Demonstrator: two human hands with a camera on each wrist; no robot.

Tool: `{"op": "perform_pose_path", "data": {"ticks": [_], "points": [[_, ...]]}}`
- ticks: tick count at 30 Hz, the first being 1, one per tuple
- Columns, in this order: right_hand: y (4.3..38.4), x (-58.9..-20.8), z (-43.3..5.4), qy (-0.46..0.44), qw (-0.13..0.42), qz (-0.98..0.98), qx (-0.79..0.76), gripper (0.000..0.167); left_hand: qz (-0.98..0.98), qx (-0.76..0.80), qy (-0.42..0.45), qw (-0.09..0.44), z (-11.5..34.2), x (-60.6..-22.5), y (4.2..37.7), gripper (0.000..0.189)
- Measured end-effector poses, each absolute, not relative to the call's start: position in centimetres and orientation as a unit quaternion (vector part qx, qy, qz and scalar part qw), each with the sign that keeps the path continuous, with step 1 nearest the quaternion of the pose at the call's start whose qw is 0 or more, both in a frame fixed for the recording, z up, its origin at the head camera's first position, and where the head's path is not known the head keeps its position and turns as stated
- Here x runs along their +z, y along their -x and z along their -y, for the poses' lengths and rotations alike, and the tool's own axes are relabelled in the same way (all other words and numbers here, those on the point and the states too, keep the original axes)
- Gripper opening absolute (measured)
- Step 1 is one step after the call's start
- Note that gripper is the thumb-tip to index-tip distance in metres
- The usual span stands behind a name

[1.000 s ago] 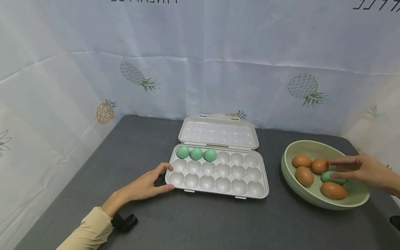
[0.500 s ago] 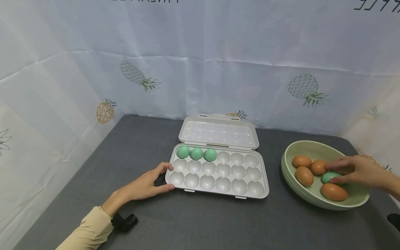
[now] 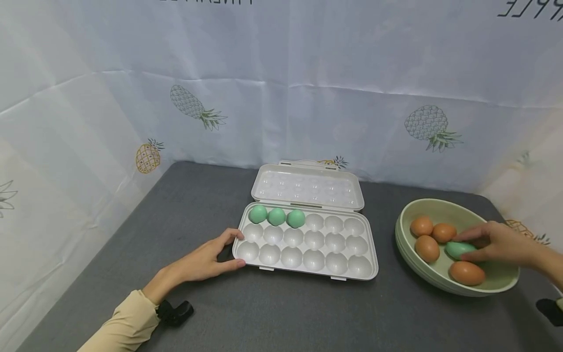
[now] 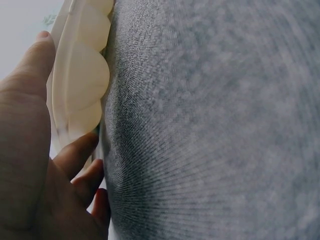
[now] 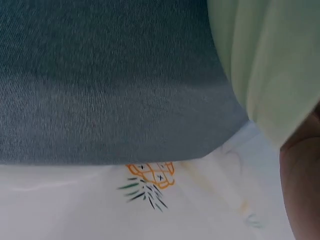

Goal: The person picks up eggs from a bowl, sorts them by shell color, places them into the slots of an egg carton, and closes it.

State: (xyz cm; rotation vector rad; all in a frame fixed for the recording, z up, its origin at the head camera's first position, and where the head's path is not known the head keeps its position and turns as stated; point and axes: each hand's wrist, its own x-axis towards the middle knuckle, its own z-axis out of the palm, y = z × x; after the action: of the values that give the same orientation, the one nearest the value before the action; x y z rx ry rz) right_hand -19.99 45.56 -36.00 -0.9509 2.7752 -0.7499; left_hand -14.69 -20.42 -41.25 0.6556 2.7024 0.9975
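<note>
In the head view my left hand holds the left end of an open white egg box, thumb at the near corner and fingers on the side edge. The left wrist view shows the box's rounded cups beside that thumb. Several green eggs sit at the left of the back row. On the right, my right hand reaches into a pale green bowl and pinches a green egg between thumb and fingers. Several brown eggs lie around it in the bowl.
The box's lid lies back toward a pineapple-print curtain behind the dark grey table. In the right wrist view the bowl's outer wall stands by the table edge.
My right hand has shifted slightly left and closed around the green egg, which has moved a little left. The brown eggs have been nudged slightly. My left hand stays put.
</note>
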Motion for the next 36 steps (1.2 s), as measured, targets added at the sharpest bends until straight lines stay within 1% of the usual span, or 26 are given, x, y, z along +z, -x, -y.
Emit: {"op": "perform_pose_path", "data": {"ticks": [4,9,12,16,19,21,25,28,32,36], "points": [[20.0,-36.4,-45.1,0.292,0.065,-0.915,-0.271,0.038,-0.911,0.336,-0.221,0.094,20.5,-41.2,14.7,0.052],[19.9,-36.6,-44.4,0.238,0.088,-0.925,-0.282,0.034,-0.909,0.34,-0.221,0.1,20.5,-41.2,14.7,0.053],[19.9,-36.8,-44.1,0.235,0.099,-0.919,-0.3,0.035,-0.908,0.341,-0.219,0.102,20.5,-41.1,14.7,0.054],[19.8,-37.3,-43.6,0.239,0.089,-0.912,-0.322,0.035,-0.909,0.34,-0.219,0.102,20.5,-41.1,14.8,0.055],[19.5,-37.4,-43.0,0.218,0.077,-0.921,-0.313,0.034,-0.91,0.338,-0.219,0.102,20.5,-41.2,14.8,0.054],[19.4,-37.3,-42.6,0.193,0.079,-0.93,-0.304,0.035,-0.91,0.338,-0.22,0.102,20.5,-41.2,14.8,0.054],[19.2,-37.2,-42.5,0.147,0.114,-0.933,-0.308,0.043,-0.907,0.341,-0.224,0.106,20.4,-41.1,14.8,0.054],[19.2,-37.1,-42.7,0.131,0.138,-0.927,-0.322,0.048,-0.905,0.345,-0.224,0.11,20.4,-40.9,14.8,0.054],[19.2,-36.6,-42.6,0.135,0.145,-0.921,-0.336,0.046,-0.904,0.348,-0.222,0.112,20.4,-40.8,14.8,0.054],[19.0,-35.8,-42.3,0.117,0.167,-0.916,-0.346,0.048,-0.903,0.348,-0.224,0.111,20.5,-40.9,14.8,0.054]]}}
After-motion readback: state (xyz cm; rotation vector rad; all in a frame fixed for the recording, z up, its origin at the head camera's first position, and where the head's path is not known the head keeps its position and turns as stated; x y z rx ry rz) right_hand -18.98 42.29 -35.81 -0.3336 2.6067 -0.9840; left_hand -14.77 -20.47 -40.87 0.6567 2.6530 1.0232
